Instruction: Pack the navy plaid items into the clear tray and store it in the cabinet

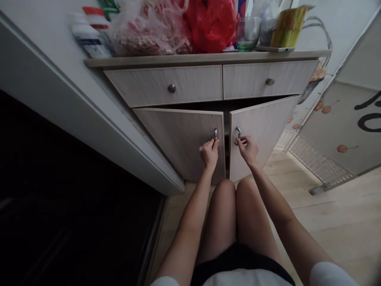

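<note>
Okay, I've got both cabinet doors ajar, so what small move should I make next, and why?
I'd probably ease the left door and right door slightly wider: your left hand grips the left handle, your right hand the right handle, and the doors stand only partly open, with little showing inside. Go slowly, since your knees look close.

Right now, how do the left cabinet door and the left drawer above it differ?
The left door stands ajar; the left drawer is shut. The door has a curved handle, gripped by the left hand; the drawer has a round, untouched knob. The door is taller than the drawer. Both share a pale, wood-grained look.
</note>
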Action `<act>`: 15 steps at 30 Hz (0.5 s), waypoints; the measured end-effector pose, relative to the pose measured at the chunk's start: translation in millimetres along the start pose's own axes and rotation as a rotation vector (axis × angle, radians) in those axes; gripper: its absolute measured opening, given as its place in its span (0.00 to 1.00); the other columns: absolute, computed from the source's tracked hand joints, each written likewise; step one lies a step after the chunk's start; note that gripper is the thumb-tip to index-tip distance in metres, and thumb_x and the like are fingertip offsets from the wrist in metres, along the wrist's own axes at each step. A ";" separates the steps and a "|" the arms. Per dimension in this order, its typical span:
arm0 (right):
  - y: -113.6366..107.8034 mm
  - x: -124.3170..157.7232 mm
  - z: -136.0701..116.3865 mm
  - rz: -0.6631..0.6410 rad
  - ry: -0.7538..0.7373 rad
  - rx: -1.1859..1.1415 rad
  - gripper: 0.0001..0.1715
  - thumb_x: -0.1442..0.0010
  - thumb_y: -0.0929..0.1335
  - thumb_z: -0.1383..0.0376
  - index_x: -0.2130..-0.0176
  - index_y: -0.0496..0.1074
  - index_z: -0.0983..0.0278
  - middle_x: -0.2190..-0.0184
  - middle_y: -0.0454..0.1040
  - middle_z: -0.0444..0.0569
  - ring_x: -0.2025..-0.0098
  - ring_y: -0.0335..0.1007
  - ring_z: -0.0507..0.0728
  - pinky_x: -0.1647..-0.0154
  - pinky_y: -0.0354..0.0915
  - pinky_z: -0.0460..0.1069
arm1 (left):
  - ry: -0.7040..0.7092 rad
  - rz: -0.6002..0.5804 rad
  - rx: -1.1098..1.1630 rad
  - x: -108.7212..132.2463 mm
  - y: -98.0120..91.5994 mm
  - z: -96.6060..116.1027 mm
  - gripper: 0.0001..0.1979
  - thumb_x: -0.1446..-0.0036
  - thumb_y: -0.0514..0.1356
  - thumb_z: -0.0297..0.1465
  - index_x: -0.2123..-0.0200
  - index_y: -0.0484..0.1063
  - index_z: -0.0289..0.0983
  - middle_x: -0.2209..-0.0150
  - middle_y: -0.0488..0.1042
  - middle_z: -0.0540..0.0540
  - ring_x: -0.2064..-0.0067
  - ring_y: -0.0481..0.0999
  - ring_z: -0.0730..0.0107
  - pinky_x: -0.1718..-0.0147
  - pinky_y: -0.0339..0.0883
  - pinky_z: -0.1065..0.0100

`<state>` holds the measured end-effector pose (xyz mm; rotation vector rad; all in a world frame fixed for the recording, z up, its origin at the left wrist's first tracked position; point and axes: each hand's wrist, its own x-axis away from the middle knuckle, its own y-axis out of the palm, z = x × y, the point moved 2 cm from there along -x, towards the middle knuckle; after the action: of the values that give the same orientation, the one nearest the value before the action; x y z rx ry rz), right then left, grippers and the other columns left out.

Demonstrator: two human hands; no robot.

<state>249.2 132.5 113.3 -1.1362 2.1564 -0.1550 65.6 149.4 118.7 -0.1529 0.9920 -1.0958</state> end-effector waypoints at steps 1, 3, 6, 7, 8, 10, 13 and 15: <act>5.3 -4.2 -0.3 -0.007 0.001 0.007 0.23 0.34 0.64 0.47 0.64 0.75 0.62 0.62 0.78 0.51 0.65 0.72 0.57 0.62 0.62 0.51 | -0.010 -0.007 -0.014 -3.9 2.6 1.5 0.13 0.33 0.58 0.34 0.66 0.80 0.36 0.67 0.80 0.41 0.65 0.77 0.65 0.63 0.58 0.67; 14.2 -11.7 0.0 -0.015 -0.001 0.028 0.24 0.34 0.63 0.46 0.64 0.74 0.62 0.62 0.78 0.52 0.64 0.72 0.57 0.62 0.61 0.50 | -0.036 -0.015 -0.038 -11.7 8.3 4.0 0.13 0.33 0.58 0.34 0.66 0.79 0.36 0.66 0.81 0.41 0.64 0.77 0.65 0.63 0.57 0.67; 26.0 -22.1 1.0 -0.013 -0.008 0.062 0.26 0.33 0.62 0.45 0.64 0.75 0.62 0.61 0.78 0.53 0.64 0.72 0.58 0.62 0.61 0.51 | -0.062 -0.033 -0.058 -23.1 16.7 6.4 0.13 0.33 0.58 0.35 0.66 0.79 0.37 0.66 0.80 0.41 0.63 0.76 0.65 0.64 0.56 0.68; 30.0 -25.4 1.3 -0.013 -0.010 0.067 0.26 0.33 0.62 0.45 0.63 0.75 0.62 0.61 0.78 0.53 0.64 0.71 0.58 0.62 0.61 0.51 | -0.066 -0.039 -0.059 -26.7 19.1 6.8 0.13 0.33 0.58 0.35 0.66 0.79 0.37 0.66 0.80 0.41 0.63 0.76 0.64 0.64 0.56 0.68; 34.0 -28.7 1.7 -0.013 -0.014 0.069 0.27 0.33 0.62 0.44 0.63 0.75 0.62 0.61 0.78 0.53 0.64 0.71 0.58 0.62 0.61 0.51 | -0.068 -0.045 -0.060 -30.2 21.2 7.2 0.13 0.33 0.58 0.36 0.66 0.79 0.38 0.66 0.81 0.41 0.63 0.76 0.64 0.65 0.56 0.68; 41.9 -35.0 2.6 -0.016 -0.021 0.063 0.27 0.33 0.61 0.44 0.63 0.75 0.63 0.60 0.78 0.54 0.64 0.71 0.58 0.61 0.61 0.51 | -0.077 -0.057 -0.061 -36.9 24.8 7.5 0.13 0.32 0.57 0.36 0.65 0.79 0.38 0.65 0.81 0.41 0.63 0.76 0.64 0.65 0.55 0.67; 51.9 -43.4 4.2 -0.013 -0.019 0.047 0.27 0.33 0.61 0.45 0.62 0.75 0.63 0.59 0.78 0.54 0.63 0.71 0.59 0.58 0.61 0.52 | -0.097 -0.085 -0.069 -45.7 29.1 7.3 0.14 0.32 0.57 0.37 0.65 0.79 0.38 0.65 0.81 0.41 0.63 0.76 0.65 0.65 0.55 0.67; 56.8 -48.1 5.3 -0.009 -0.013 0.040 0.25 0.34 0.62 0.46 0.62 0.75 0.63 0.60 0.78 0.55 0.61 0.71 0.60 0.57 0.62 0.53 | -0.100 -0.102 -0.078 -50.6 31.6 7.0 0.14 0.32 0.57 0.38 0.64 0.80 0.38 0.64 0.81 0.41 0.63 0.76 0.64 0.64 0.55 0.67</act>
<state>232.1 205.1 111.4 -1.1222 2.1281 -0.1935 87.1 202.8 135.5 -0.3222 0.9457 -1.1317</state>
